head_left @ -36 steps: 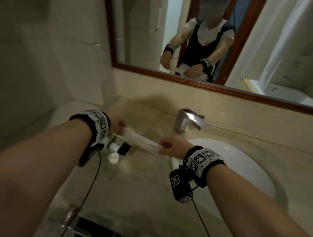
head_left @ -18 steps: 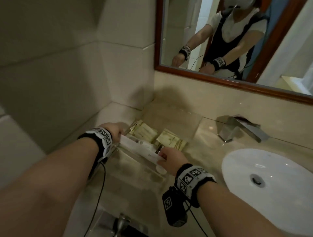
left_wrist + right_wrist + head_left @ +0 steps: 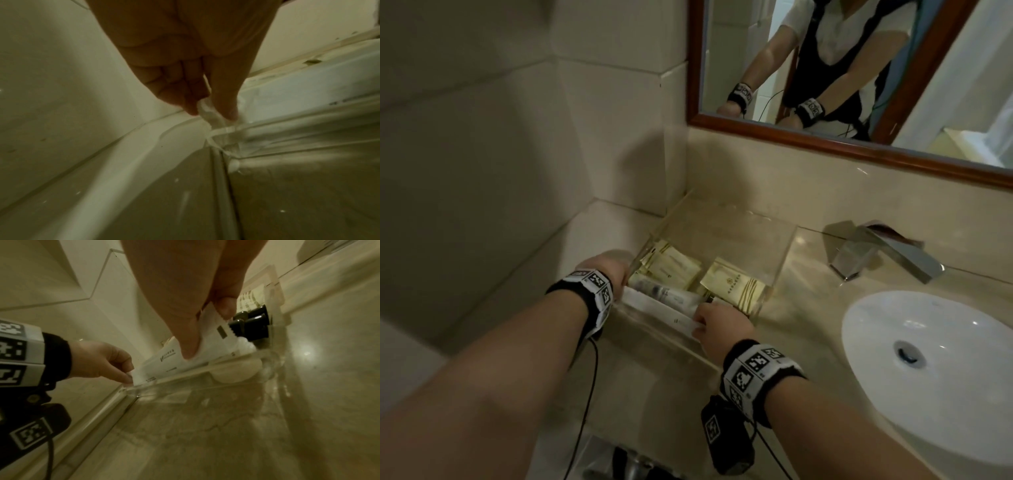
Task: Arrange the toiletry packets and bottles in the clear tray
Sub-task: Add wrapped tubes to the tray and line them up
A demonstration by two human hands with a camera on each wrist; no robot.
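My beige marble counter carries the clear tray at its far-left corner, with faucet and white basin right.

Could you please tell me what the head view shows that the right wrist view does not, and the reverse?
Only the head view shows the white oval sink basin, the chrome tap, the wood-framed mirror and the yellow packets.

Only the right wrist view shows the black bottle caps.

Both show the left hand and right hand pinching the ends of the long white sachet at the clear tray.
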